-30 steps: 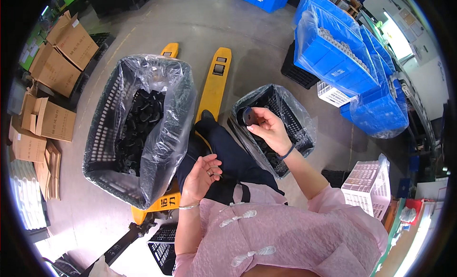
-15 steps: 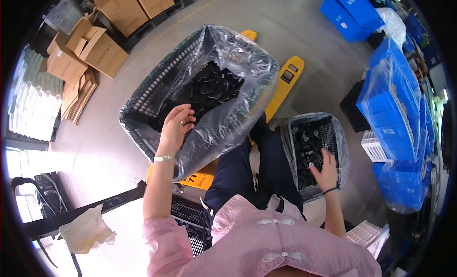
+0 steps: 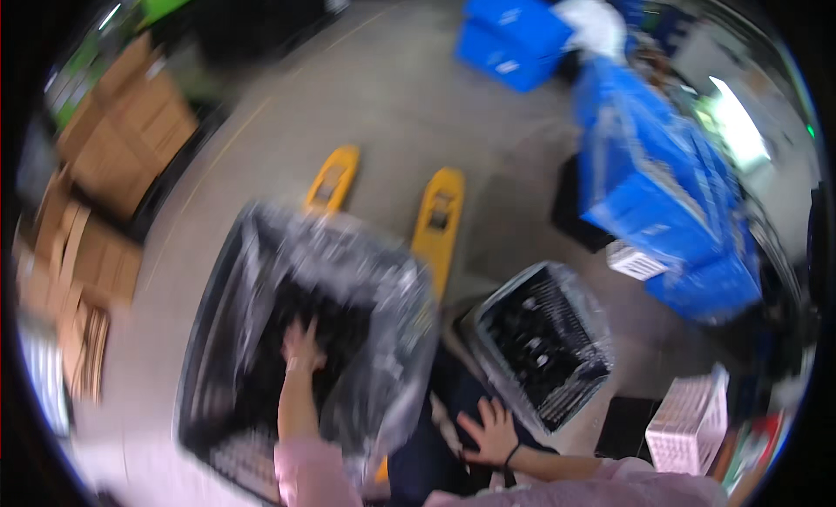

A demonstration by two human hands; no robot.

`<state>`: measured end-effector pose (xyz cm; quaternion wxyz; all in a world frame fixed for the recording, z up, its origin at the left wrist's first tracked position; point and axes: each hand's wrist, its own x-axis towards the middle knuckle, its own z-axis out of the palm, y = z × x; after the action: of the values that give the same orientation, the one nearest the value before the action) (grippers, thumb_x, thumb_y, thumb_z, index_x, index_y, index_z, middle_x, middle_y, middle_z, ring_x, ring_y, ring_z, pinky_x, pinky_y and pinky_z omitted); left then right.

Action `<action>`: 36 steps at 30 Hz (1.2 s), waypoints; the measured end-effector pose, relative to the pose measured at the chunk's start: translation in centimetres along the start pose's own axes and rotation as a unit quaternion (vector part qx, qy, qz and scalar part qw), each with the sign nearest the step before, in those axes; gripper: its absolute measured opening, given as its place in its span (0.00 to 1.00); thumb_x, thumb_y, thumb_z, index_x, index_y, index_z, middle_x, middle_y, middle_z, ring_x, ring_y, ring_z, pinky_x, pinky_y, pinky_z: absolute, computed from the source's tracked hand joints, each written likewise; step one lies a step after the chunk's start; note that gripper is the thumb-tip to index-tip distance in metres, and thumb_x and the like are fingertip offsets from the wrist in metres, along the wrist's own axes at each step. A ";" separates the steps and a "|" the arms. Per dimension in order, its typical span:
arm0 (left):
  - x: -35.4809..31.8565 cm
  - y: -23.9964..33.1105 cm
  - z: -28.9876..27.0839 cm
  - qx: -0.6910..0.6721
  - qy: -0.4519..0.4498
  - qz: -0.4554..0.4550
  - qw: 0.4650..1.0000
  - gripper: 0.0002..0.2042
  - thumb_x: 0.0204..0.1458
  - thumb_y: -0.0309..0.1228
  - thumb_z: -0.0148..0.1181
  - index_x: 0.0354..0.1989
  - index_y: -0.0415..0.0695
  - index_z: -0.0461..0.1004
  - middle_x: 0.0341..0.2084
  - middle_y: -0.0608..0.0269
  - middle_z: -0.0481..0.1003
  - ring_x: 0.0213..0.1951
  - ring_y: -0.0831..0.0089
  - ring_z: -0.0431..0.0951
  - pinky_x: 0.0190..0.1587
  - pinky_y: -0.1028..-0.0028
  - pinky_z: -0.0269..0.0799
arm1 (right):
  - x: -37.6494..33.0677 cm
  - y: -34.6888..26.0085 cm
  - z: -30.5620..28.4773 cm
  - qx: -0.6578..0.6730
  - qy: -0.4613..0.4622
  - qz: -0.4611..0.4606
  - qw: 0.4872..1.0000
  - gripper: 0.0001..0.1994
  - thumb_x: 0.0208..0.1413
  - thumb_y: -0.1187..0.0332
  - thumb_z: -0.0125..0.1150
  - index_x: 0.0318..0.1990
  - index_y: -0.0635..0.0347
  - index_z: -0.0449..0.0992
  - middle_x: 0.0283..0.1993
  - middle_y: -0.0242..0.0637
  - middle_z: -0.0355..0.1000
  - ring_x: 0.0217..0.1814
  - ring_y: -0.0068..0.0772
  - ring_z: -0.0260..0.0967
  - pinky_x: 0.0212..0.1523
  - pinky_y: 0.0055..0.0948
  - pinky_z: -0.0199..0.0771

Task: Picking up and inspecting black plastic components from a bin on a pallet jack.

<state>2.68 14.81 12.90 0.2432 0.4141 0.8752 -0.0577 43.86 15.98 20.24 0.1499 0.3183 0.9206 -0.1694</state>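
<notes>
The picture is blurred by motion. My left hand point(image 3: 300, 343) reaches down into a large black crate lined with clear plastic point(image 3: 261, 272), over dark parts point(image 3: 344, 333); whether it holds one I cannot tell. My right hand point(image 3: 489, 430) lies flat with fingers spread on my dark trouser leg point(image 3: 435, 446), just left of a smaller plastic-lined black crate point(image 3: 570, 285) holding small black parts point(image 3: 544, 354). It holds nothing.
Yellow pallet-jack forks point(image 3: 438, 219) run out between the crates. Cardboard boxes point(image 3: 131, 150) stand at the left. Blue bins wrapped in plastic point(image 3: 653, 193) are stacked at the right, with a white basket point(image 3: 688, 424) at the lower right.
The view has swung. My right hand came off the small crate's contents onto my leg. My left hand has gone deeper into the large crate.
</notes>
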 end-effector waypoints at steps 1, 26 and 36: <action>0.2 -0.2 0.2 0.054 -0.062 -0.045 0.996 0.52 0.19 0.36 0.70 0.60 0.67 0.47 0.62 0.54 0.36 0.61 0.50 0.41 0.53 0.52 0.56 | -0.2 0.0 0.9 0.025 0.039 -0.009 0.999 0.36 0.36 0.43 0.55 0.57 0.37 0.56 0.58 0.57 0.46 0.58 0.66 0.43 0.49 0.63 0.49; -11.7 -7.8 6.4 -0.398 0.343 -0.040 0.850 0.24 0.30 0.19 0.48 0.44 0.38 0.65 0.20 0.52 0.69 0.18 0.61 0.71 0.21 0.68 0.68 | -0.6 1.5 3.0 0.029 0.050 -0.035 0.998 0.37 0.36 0.46 0.56 0.59 0.33 0.52 0.61 0.54 0.41 0.60 0.65 0.41 0.48 0.63 0.49; -23.7 8.2 -11.0 -0.892 0.047 0.205 0.400 0.15 0.46 0.23 0.54 0.45 0.44 0.65 0.37 0.58 0.71 0.29 0.76 0.71 0.17 0.84 0.59 | 3.3 -5.0 -12.3 0.585 0.076 -0.213 0.779 0.26 0.46 0.67 0.61 0.53 0.61 0.60 0.44 0.42 0.67 0.43 0.27 0.67 0.43 0.24 0.66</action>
<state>17.53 6.94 34.55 0.4378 0.1314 0.3282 0.8266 36.16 19.06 31.12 -0.1758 0.1529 0.6972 -0.6780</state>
